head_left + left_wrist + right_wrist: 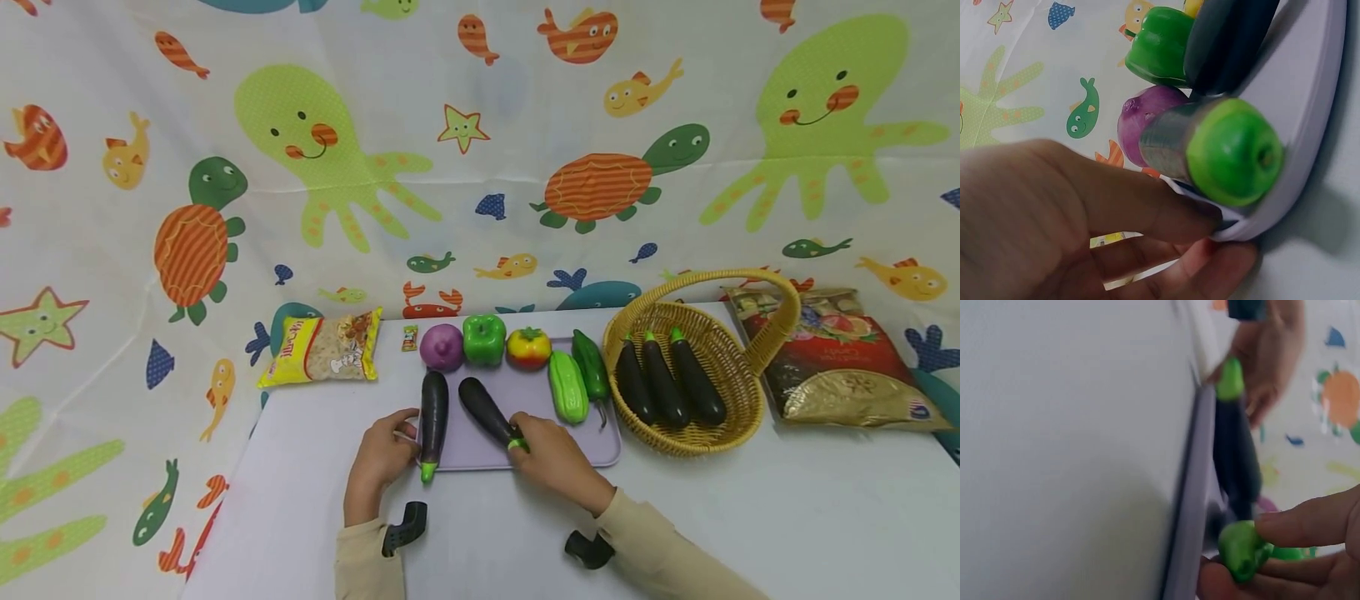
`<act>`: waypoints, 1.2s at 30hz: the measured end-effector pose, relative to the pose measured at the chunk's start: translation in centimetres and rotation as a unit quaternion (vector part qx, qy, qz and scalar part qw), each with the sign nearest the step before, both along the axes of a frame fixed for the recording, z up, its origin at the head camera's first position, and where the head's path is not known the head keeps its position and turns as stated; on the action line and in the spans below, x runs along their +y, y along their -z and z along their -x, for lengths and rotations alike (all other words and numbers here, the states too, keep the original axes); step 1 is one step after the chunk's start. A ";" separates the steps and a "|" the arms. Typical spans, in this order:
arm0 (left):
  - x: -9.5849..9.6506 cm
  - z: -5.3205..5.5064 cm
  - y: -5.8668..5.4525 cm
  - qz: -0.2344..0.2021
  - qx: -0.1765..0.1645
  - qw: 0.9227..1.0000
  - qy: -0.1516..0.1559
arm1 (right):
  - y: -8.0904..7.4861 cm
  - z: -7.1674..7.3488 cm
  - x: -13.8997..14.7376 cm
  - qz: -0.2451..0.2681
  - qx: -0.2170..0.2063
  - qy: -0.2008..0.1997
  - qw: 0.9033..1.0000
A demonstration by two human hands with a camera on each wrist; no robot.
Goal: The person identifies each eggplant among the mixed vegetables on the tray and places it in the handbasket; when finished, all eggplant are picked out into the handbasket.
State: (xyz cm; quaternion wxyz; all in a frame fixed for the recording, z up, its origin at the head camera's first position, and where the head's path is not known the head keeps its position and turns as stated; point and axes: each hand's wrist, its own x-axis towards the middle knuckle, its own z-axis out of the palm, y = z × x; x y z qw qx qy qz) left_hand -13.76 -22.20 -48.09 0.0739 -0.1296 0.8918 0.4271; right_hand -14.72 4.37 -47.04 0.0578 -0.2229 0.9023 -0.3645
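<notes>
A lilac tray lies on the table. My left hand pinches its left rim between thumb and fingers, beside a dark eggplant whose green cap sticks out over the front edge. In the left wrist view the thumb lies inside the tray wall. My right hand pinches the green cap of a second eggplant, which slants across the tray. On the tray's far side are a purple onion, a green bell pepper, a red-yellow tomato, a light green cucumber-like vegetable and a green chili pepper.
Right of the tray stands a wicker basket with a high handle, holding three eggplants. Behind it on the right lies a red and gold bag. A yellow snack bag and a small wrapped packet lie at the back left.
</notes>
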 end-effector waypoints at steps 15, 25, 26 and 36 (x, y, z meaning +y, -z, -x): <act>0.0 0.1 -0.2 0.009 -0.002 1.000 0.000 | 1.0 0.2 2.7 0.175 -0.157 0.100 0.967; 0.1 0.1 -0.1 0.007 -0.002 1.000 0.001 | 1.2 -0.4 2.3 0.165 -0.142 0.121 0.969; 0.1 0.1 -0.1 0.007 -0.002 1.000 0.001 | 1.2 -0.5 2.3 0.181 -0.155 0.124 0.963; 0.1 0.1 0.0 0.004 0.004 1.000 -0.001 | 1.1 -0.9 1.8 0.291 -0.224 0.174 0.914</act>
